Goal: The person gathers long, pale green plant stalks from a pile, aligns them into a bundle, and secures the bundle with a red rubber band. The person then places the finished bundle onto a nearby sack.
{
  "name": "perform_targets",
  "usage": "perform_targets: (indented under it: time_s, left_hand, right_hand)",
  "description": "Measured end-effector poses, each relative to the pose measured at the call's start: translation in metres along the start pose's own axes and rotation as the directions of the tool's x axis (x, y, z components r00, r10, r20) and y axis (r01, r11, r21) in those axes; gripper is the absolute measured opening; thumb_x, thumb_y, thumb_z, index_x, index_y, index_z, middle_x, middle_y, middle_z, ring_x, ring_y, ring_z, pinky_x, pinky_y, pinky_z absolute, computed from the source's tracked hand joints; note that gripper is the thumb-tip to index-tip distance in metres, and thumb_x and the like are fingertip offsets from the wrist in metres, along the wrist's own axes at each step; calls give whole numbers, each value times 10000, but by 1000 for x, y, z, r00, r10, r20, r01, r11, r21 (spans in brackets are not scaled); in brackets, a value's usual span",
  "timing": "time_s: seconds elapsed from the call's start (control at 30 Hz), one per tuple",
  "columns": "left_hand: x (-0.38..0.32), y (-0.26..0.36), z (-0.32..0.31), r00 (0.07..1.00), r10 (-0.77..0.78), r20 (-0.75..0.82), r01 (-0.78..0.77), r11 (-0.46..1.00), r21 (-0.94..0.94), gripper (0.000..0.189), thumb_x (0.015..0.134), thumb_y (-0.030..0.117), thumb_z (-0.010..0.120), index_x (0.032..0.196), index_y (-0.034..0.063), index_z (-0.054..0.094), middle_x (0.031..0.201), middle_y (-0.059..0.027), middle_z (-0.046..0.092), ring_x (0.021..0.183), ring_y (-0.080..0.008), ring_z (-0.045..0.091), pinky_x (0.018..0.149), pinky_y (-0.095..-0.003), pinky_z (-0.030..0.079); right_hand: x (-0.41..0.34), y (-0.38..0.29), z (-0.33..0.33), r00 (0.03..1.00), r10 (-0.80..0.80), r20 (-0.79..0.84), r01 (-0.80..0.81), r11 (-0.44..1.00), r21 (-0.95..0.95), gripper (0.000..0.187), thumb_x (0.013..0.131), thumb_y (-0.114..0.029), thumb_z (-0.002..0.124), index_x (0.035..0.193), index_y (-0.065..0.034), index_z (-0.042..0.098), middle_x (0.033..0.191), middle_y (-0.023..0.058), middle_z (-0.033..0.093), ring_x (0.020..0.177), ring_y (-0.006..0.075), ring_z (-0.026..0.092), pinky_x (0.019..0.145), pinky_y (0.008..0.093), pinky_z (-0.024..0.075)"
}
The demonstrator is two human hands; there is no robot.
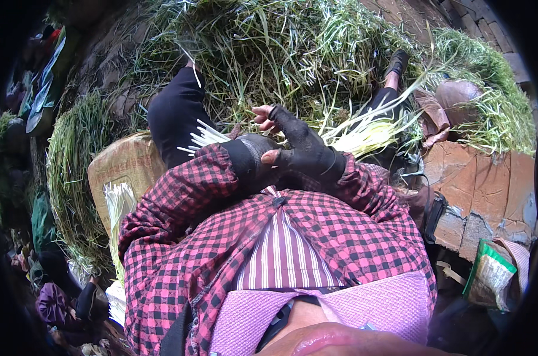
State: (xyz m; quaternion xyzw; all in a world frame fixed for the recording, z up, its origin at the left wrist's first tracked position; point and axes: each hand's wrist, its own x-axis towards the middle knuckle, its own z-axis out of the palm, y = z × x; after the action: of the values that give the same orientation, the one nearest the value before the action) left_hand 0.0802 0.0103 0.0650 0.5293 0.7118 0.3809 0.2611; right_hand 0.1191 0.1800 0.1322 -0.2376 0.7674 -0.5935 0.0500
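Note:
A bunch of leafy vegetable stalks (367,135) lies across my lap, white stem ends to the left, pale yellow-green leaves to the right; its middle is hidden behind my hands. My left hand (258,149), in a dark glove, lies over the bunch; its fingers are hidden, so its grip does not show. My right hand (298,140), in a dark fingerless glove, overlaps the left from the right. Its fingertips are bare and bent, its thumb apart from them, with nothing seen between. Another bunch with white stems (120,200) lies by my left elbow.
Loose green leaves (269,58) cover the ground ahead around my legs. A tan sack (122,162) and a leaf heap (80,178) lie left. Right are a worn cardboard piece (478,191), a brown bundle (458,100) and a green-edged bag (489,271). Another person (57,302) is at lower left.

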Motion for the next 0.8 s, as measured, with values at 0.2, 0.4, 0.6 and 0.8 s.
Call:
perform_targets:
  time_s: [0.2, 0.4, 0.6, 0.8]
  left_hand:
    - [13, 58, -54, 896, -347, 276, 222, 890, 397, 395, 723, 373, 655, 1016, 108, 659, 905, -161, 667, 904, -323, 643, 778, -415, 509]
    - [0, 89, -98, 901, -390, 191, 227, 798, 558, 379, 692, 287, 695, 1013, 95, 636, 798, -170, 660, 795, -336, 662, 692, -424, 522]
    - [-25, 44, -151, 936, -1, -351, 271, 639, 720, 417, 663, 208, 735, 1021, 66, 577, 916, -142, 636, 891, -316, 626, 762, -406, 487]
    - [-64, 8, -137, 770, -331, -546, 81, 899, -431, 488, 677, -76, 690, 1143, 3, 565, 1021, -39, 611, 1005, -146, 570, 918, -292, 447]
  right_hand:
    - [-9, 13, 15, 926, 202, 317, -357, 740, 570, 911, 730, -316, 768, 1427, -25, 258, 1365, 135, 436, 1255, 206, 420, 1059, 357, 335]
    - [-9, 16, 17, 888, 261, 379, -447, 683, 578, 767, 781, -302, 745, 1379, -14, 360, 1300, 109, 505, 1182, 172, 466, 1016, 335, 369]
    - [-3, 4, 8, 901, 405, 158, -407, 656, 636, 471, 817, -183, 671, 1232, -24, 516, 936, 4, 578, 848, 86, 532, 744, 237, 460]
    - [-5, 44, -29, 932, 359, 39, -297, 700, 650, 465, 793, -203, 675, 1173, 26, 536, 894, 41, 602, 757, 110, 580, 682, 267, 497]
